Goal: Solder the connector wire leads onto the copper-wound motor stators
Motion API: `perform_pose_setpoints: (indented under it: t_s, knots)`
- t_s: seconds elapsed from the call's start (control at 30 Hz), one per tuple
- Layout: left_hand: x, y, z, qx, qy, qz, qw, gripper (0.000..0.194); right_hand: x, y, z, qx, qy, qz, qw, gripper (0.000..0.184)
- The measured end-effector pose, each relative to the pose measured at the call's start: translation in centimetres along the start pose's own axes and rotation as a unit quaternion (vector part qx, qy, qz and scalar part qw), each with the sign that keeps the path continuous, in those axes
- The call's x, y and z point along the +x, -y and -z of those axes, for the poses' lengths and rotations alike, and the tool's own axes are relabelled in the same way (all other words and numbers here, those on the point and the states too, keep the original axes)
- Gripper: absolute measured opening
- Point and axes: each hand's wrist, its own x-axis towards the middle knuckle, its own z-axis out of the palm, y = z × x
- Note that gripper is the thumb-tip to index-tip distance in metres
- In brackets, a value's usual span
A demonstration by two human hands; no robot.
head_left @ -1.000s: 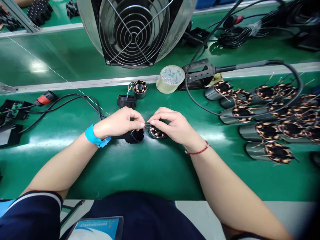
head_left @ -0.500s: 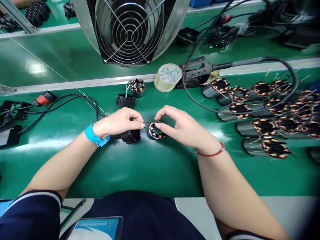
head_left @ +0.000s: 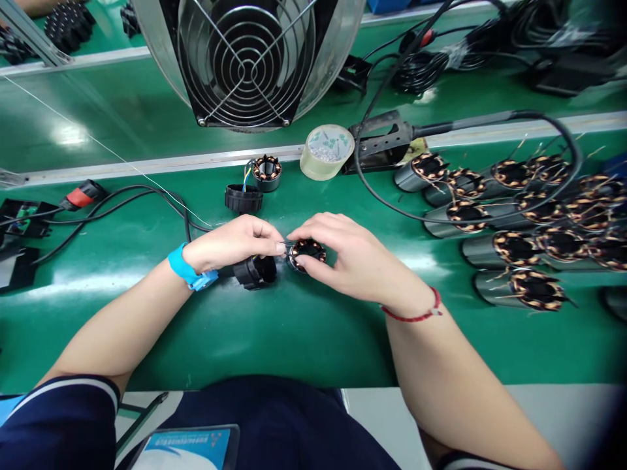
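Observation:
Thumb and fingers of my left hand (head_left: pixel 245 238) pinch thin dark wires (head_left: pixel 288 247) at the side of a motor stator (head_left: pixel 309 248). The stator is a short ring with copper windings, standing on the green bench. My right hand (head_left: pixel 337 251) curves around that ring, thumb at its near edge and fingers at its far edge. Just below my left hand lies a black round plastic housing (head_left: pixel 255 271), partly covered by the hand. Behind it are another black housing (head_left: pixel 243 198) with yellow and blue wires and a second stator (head_left: pixel 267 173).
A roll of clear tape (head_left: pixel 327 151) and a soldering iron stand (head_left: pixel 379 140) sit at the back. A fan (head_left: pixel 247 65) hangs over the middle. Several stators (head_left: pixel 519 248) crowd the right side. A black cable (head_left: pixel 360 150) loops overhead; other cables (head_left: pixel 132 189) cross the left.
My right hand has closed down around the stator, its thumb moving left and nearer to me. My left hand keeps its pinch on the wires.

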Motion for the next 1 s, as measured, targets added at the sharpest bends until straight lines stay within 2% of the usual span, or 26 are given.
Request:
perform_pose_setpoints:
  t_s: [0.17, 0.3, 0.43, 0.5, 0.57, 0.67, 0.8, 0.93, 1.0]
  knots:
    - [-0.1, -0.1, -0.1, -0.045, -0.003, 0.021, 0.999, 0.014, 0.1, 0.1, -0.3, -0.030, 0.001, 0.007, 1.000, 0.013]
    - [-0.1, -0.1, 0.0, -0.079, -0.004, 0.018, 0.997, 0.015, 0.2, -0.2, -1.0, -0.077, -0.057, 0.015, 0.995, 0.010]
    - [0.0, 0.2, -0.1, -0.057, 0.006, -0.008, 0.998, 0.016, 0.5, -0.6, -2.1, -0.034, -0.116, 0.018, 0.993, 0.014]
    - [0.2, 0.4, -0.4, -0.013, -0.018, -0.027, 0.999, 0.018, 0.8, -0.7, -2.8, -0.006, -0.151, 0.003, 0.989, 0.016]
    - [0.4, 0.7, -0.8, 0.054, -0.075, -0.057, 0.994, 0.020, 1.2, -0.6, -3.5, 0.012, -0.192, -0.023, 0.981, 0.016]
    - [0.6, 0.8, -1.3, 0.173, -0.163, -0.107, 0.965, 0.023, 1.6, -0.5, -4.1, 0.004, -0.228, -0.055, 0.972, 0.013]
    - [0.7, -0.2, -1.2, 0.293, -0.234, -0.127, 0.918, 0.024, 1.5, -1.1, -3.7, 0.012, -0.222, -0.070, 0.972, 0.008]
    - [1.6, -1.9, 0.5, 0.422, -0.305, -0.119, 0.845, 0.025, 1.1, -1.9, -3.2, 0.020, -0.238, -0.081, 0.968, 0.020]
    - [1.7, -2.5, 2.0, 0.434, -0.353, -0.114, 0.821, 0.026, 1.1, -2.3, -3.3, 0.022, -0.221, -0.090, 0.971, 0.025]
